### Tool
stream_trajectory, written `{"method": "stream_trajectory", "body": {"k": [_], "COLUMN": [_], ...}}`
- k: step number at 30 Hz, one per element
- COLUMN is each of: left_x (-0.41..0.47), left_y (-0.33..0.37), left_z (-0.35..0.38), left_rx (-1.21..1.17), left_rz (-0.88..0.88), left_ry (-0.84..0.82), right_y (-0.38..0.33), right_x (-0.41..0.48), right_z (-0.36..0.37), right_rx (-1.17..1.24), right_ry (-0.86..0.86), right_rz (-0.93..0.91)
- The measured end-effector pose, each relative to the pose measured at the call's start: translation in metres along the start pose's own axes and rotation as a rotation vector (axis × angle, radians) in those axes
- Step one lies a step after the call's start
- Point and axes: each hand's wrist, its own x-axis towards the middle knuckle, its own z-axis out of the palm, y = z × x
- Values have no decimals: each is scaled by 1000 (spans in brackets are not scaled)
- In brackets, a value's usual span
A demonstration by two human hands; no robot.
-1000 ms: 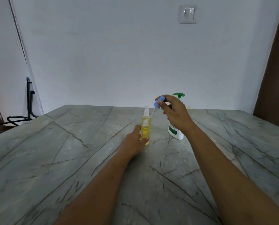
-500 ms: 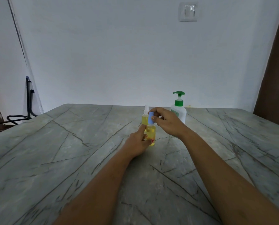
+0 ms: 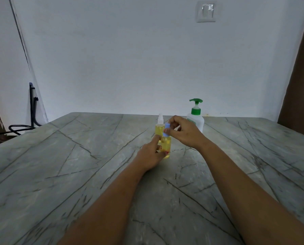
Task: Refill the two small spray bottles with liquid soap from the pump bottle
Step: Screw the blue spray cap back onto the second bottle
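Note:
Two small spray bottles of yellow liquid stand mid-table. The nearer spray bottle (image 3: 166,145) is gripped low down by my left hand (image 3: 152,154). Its blue spray cap (image 3: 166,130) sits on the neck, pinched between the thumb and fingers of my right hand (image 3: 183,134). Just behind it stands the second spray bottle (image 3: 159,129), with a white spray top, touched by neither hand. The white pump bottle (image 3: 197,121) with a green pump head stands behind my right hand, partly hidden by it.
The grey veined stone table (image 3: 77,165) runs to the white wall. A black cable and stand (image 3: 31,110) lie off the table's left edge. A brown door or panel (image 3: 299,76) is at the right. A wall switch (image 3: 206,11) sits high up.
My right hand carried the blue spray cap down from above and set it onto the nearer bottle's neck. The pump bottle, earlier hidden behind that hand, shows again.

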Motion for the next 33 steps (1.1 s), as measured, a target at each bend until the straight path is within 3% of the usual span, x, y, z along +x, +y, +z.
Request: {"method": "stream_trajectory", "body": {"k": [9, 16, 25, 33], "left_x": [1, -1, -3, -5], "left_y": [-3, 1, 2, 6], "left_z": [0, -1, -4, -5], "left_rx": [2, -8, -15, -9], "left_rz": [11, 16, 11, 3], "left_ry": [14, 6, 7, 11], "right_y": [4, 6, 7, 9], "right_x": [-3, 2, -2, 0], "right_z": [2, 11, 6, 12], "right_rx": [253, 31, 245, 111], "right_ry": [-141, 13, -103, 12], "right_rz": [72, 27, 50, 18]}}
